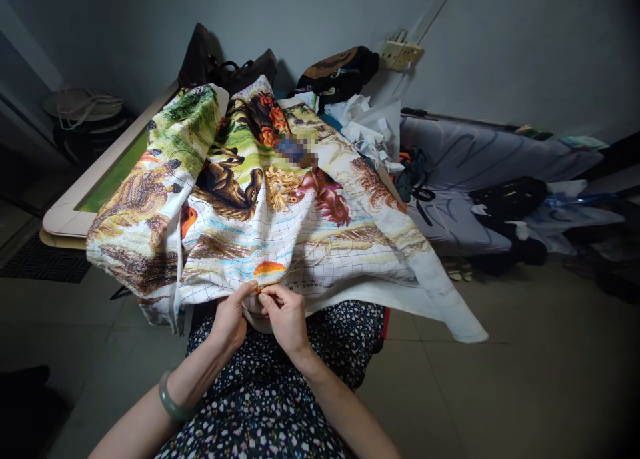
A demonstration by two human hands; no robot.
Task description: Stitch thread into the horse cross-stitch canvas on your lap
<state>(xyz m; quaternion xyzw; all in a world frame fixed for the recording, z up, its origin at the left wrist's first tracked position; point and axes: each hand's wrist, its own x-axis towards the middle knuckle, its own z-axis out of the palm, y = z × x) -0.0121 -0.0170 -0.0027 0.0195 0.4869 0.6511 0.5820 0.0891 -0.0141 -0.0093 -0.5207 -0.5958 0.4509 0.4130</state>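
Note:
A large cross-stitch cloth (320, 242) with a printed grid and dark horses, orange flowers and green ground drapes over the table and down to my lap. My left hand (231, 318) is closed on its near edge, thumb on top and fingers beneath. Just right of it, my right hand (287, 318) pinches at the cloth, its fingertips almost meeting the left thumb. Whatever lies in that pinch is too small to make out. Directly above both hands is an orange stitched half-round patch (270, 269). Loose pale thread curls across the cloth to the right.
Under the cloth stands a table with a pale rim (65, 209) and green top. Dark bags (227, 69) and white plastic bags with chargers (370, 132) lie at its back. A covered sofa (445, 159) with clothes is at right; a round stool (83, 109) stands at left.

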